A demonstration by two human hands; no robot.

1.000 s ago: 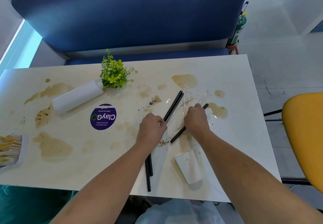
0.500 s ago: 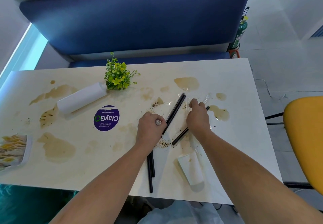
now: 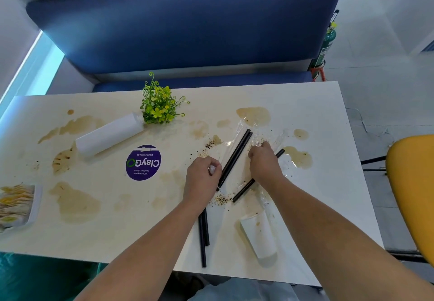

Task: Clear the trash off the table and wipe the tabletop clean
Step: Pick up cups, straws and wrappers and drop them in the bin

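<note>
Left hand: your left hand is curled in a fist around a small crumpled whitish scrap, right in the middle of the white stained tabletop.
Right hand: your right hand is just beside the left, not touching it. Its fingers curl down onto the crinkled clear plastic wrapper. A single black stick runs under the palm, and I can't tell which of the two you're pinching.
Between the hands: a pair of black sticks lies slantwise on more clear film.
Near edge: a second black pair pokes out from under your left wrist. Beside it, a short white paper cup lies on its side.
Crumbs: dark and tan specks are scattered around both hands.
Spills: brown puddles are spread from the left side to the right.
Far edge: a small green-and-yellow artificial plant stands there, with a long white paper tube tipped over against it.
Centre-left: a round purple sticker sits on the tabletop.
Left edge: there's a tray of folded napkins.
</note>
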